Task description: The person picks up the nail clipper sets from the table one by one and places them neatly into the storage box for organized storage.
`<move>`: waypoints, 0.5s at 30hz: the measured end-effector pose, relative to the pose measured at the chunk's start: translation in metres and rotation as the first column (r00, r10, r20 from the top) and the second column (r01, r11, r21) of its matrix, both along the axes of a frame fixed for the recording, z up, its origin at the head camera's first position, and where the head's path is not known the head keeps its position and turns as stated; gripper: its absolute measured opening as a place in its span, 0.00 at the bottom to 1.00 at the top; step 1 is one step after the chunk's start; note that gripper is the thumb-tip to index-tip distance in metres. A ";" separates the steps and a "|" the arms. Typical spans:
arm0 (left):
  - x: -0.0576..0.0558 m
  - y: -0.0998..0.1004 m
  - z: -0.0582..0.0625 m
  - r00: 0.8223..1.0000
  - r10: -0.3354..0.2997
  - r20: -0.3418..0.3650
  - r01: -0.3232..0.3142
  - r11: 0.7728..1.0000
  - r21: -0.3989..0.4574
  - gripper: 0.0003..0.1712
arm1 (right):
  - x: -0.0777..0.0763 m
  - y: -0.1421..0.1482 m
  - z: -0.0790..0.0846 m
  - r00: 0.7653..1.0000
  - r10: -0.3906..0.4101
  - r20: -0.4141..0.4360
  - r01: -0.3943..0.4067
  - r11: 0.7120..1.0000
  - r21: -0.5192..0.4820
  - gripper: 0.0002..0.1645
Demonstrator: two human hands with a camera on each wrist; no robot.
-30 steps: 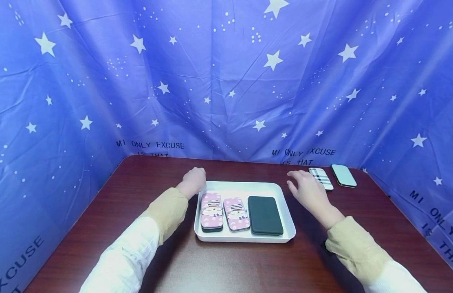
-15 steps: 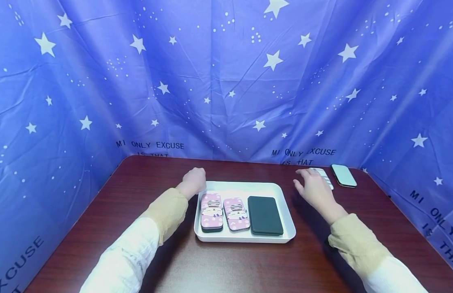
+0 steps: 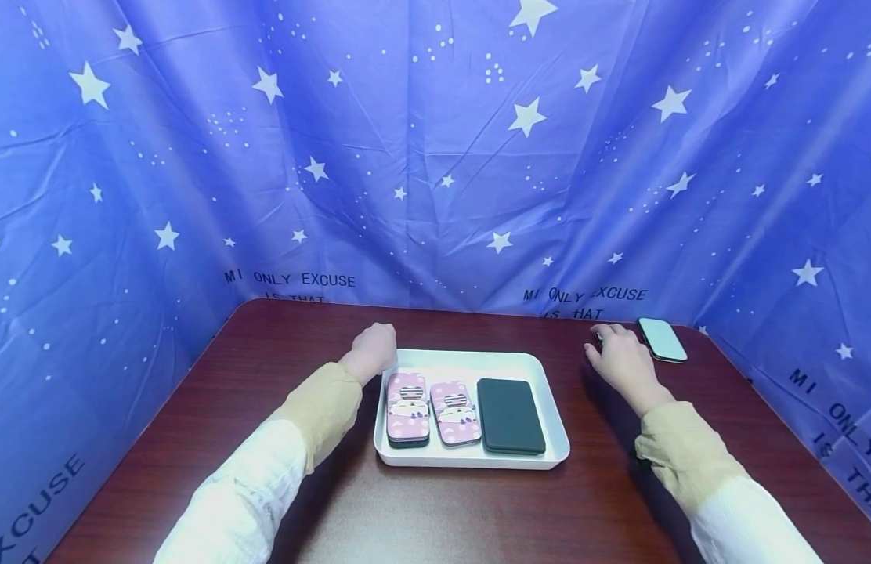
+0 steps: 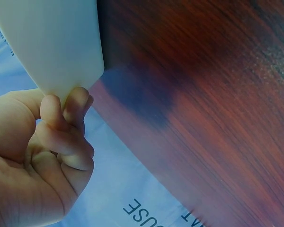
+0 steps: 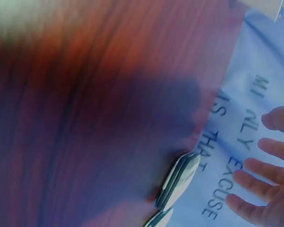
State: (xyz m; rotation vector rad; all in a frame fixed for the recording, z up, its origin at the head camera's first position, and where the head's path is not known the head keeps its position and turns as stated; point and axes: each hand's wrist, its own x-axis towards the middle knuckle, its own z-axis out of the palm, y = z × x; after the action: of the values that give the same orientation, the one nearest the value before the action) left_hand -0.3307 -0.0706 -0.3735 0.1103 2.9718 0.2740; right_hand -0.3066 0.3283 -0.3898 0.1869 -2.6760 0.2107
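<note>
My left hand [image 3: 372, 350] pinches the back left corner of a white tray [image 3: 509, 365]; the left wrist view shows thumb and finger on the tray corner [image 4: 61, 42]. Inside the tray lie two pink cartoon-print cases, a left one [image 3: 408, 419] and a middle one [image 3: 455, 423], beside a flat dark case [image 3: 511, 415]. My right hand [image 3: 624, 359] reaches over a plaid case, which it mostly hides in the head view. From the right wrist, that hand's fingers are spread, with the plaid case [image 5: 182, 179] below and to the left of them.
A pale mint case [image 3: 663, 339] lies just right of my right hand, near the back edge of the brown table [image 3: 464, 509]. A blue star-print curtain [image 3: 435, 157] hangs behind the table and along its sides.
My right hand has moved right, away from the tray, and now covers the plaid case that showed earlier. The left hand stays at the tray corner.
</note>
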 end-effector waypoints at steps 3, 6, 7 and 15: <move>0.000 0.000 0.000 1.000 -0.002 -0.001 0.002 1.000 0.006 0.20 | -0.004 0.007 -0.002 0.998 -0.039 0.058 0.040 0.999 -0.008 0.25; 0.000 0.000 -0.001 1.000 -0.004 -0.005 0.004 1.000 0.006 0.20 | -0.007 0.014 -0.003 0.992 -0.067 0.107 0.070 0.997 -0.023 0.28; 0.000 0.000 -0.001 1.000 -0.005 -0.007 0.005 1.000 0.005 0.21 | -0.008 0.016 -0.003 0.991 -0.072 0.116 0.076 0.997 -0.027 0.28; 0.001 0.000 0.000 1.000 -0.007 -0.008 0.007 1.000 0.006 0.21 | -0.012 0.030 -0.003 0.965 -0.129 0.228 0.148 0.987 -0.068 0.30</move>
State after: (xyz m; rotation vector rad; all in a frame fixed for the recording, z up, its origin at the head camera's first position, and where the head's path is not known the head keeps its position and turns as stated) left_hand -0.3300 -0.0709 -0.3738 0.1227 2.9780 0.2831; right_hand -0.3184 0.3585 -0.3924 -0.0546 -2.8812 0.3173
